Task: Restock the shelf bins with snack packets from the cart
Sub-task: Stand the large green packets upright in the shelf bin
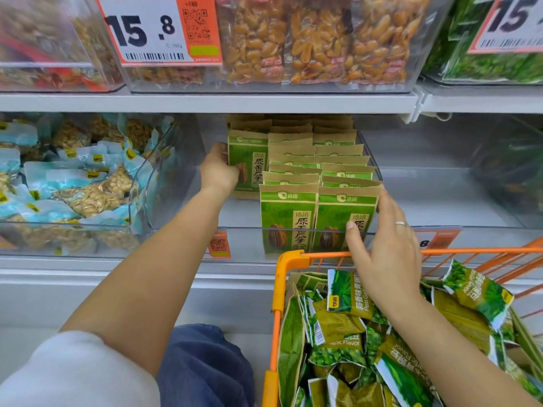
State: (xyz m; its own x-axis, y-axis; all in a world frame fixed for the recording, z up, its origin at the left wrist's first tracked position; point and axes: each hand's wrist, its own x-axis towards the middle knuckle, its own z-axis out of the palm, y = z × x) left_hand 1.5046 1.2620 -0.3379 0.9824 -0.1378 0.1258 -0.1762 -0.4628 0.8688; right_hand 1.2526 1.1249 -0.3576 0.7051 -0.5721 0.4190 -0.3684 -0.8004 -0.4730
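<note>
Left hand point(219, 168) reaches into the clear plastic shelf bin point(188, 227), fingers curled round the edge of an upright green-and-brown paper sunflower-seed packet point(248, 165) standing at the left. Right hand point(382, 242) rests with straight, spread fingers against the front right packet point(338, 221) of the standing rows. Below, the orange wire cart point(289, 259) holds loose green pea packets point(346, 292).
</note>
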